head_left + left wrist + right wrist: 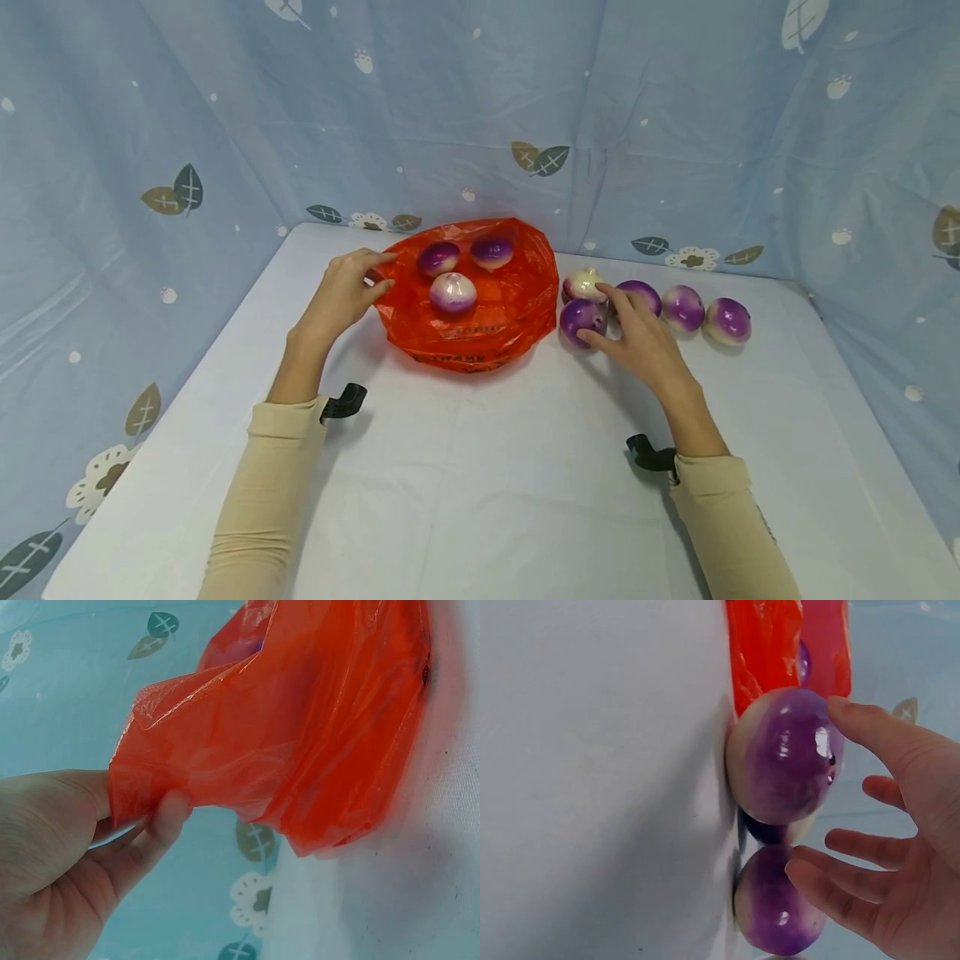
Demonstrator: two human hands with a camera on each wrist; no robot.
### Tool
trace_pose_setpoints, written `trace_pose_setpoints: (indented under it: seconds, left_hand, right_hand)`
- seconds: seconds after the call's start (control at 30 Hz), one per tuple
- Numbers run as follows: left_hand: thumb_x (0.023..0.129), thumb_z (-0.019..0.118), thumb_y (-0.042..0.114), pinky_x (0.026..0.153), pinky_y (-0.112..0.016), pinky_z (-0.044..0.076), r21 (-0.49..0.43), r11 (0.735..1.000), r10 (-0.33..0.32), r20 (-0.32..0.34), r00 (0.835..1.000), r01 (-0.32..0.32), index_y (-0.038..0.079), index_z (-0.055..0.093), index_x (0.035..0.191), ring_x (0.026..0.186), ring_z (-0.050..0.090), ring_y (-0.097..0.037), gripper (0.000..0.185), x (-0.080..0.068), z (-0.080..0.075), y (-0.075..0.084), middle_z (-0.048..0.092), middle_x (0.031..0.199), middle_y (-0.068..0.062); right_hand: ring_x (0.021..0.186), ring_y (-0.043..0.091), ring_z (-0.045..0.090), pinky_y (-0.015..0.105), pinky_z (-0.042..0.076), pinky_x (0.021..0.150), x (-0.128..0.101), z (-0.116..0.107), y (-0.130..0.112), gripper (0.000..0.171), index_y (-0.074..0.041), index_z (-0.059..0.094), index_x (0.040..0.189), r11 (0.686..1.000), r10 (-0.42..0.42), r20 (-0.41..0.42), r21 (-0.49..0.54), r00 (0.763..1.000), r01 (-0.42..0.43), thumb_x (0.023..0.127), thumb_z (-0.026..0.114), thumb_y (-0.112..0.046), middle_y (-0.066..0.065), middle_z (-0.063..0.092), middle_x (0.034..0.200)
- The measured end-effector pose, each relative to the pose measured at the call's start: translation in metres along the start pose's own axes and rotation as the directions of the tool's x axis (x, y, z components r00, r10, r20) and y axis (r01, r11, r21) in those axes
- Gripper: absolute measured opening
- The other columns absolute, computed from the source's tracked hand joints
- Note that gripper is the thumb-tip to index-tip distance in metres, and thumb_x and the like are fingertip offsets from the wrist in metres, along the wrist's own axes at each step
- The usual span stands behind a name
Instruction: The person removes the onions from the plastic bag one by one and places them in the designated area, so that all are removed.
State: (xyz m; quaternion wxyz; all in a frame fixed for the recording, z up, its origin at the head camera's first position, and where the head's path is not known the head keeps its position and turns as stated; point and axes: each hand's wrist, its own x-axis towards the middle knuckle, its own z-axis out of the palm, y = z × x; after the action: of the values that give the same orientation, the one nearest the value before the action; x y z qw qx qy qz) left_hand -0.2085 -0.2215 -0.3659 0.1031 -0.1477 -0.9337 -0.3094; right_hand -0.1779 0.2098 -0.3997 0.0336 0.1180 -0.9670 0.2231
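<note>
A red plastic bag (480, 337) lies spread with its mouth facing up, and three glossy purple-and-white turnips, one of them a paler turnip (453, 293), sit inside. My left hand (347, 292) pinches the bag's left rim; the left wrist view shows the red film (217, 742) between thumb and fingers. To the right of the bag, my right hand (637, 337) reaches over a group of turnips with thumb and fingers spread. Its thumb is at the edge of the nearest purple turnip (784, 757); whether it touches is hard to tell. Another turnip (776, 900) is beside the fingertips.
Behind the near purple one is a turnip with its pale end up (583, 285). Further turnips (682, 308) line up to the right, the last turnip (728, 322) at the end. A white-covered table (480, 483) carries everything, with a blue patterned curtain (450, 108) around it.
</note>
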Motion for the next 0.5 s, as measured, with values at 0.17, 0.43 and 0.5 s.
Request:
trace_pose_setpoints:
  seconds: [0.17,0.43,0.5]
  left_hand:
    - [0.090,0.069,0.006,0.080,-0.045,0.061,-0.002,1.000,-0.003,-0.001,1.000,0.003,0.001,0.061,0.130,0.095,0.069,-0.031,0.042,0.000,0.000,-0.001,0.067,0.119,-0.019]
    - [0.090,0.068,0.006,0.080,-0.046,0.061,0.001,1.000,-0.004,0.001,1.000,0.004,0.000,0.061,0.131,0.096,0.069,-0.032,0.042,0.000,-0.001,0.001,0.067,0.119,-0.019]
    - [0.090,0.069,0.006,0.080,-0.046,0.061,0.002,1.000,-0.003,-0.001,1.000,0.003,0.000,0.061,0.130,0.096,0.069,-0.032,0.042,0.000,-0.001,0.002,0.067,0.119,-0.019]
  right_hand:
    - [0.133,0.044,0.044,0.071,0.038,0.102,0.003,-0.004,-0.005,0.080,-0.027,0.034,0.151,1.000,-0.018,-0.037,0.023,0.999,0.019,0.084,0.072,-0.050,0.022,0.042,0.147]
    - [0.122,0.042,0.054,0.065,0.047,0.096,0.013,-0.011,-0.016,0.079,-0.024,0.039,0.148,0.996,-0.084,-0.105,0.015,0.991,0.086,0.082,0.077,-0.045,0.019,0.048,0.139]
    - [0.121,0.042,0.055,0.065,0.048,0.095,0.015,-0.012,-0.019,0.079,-0.024,0.039,0.148,0.996,-0.086,-0.103,0.014,0.991,0.088,0.082,0.077,-0.045,0.019,0.048,0.140]
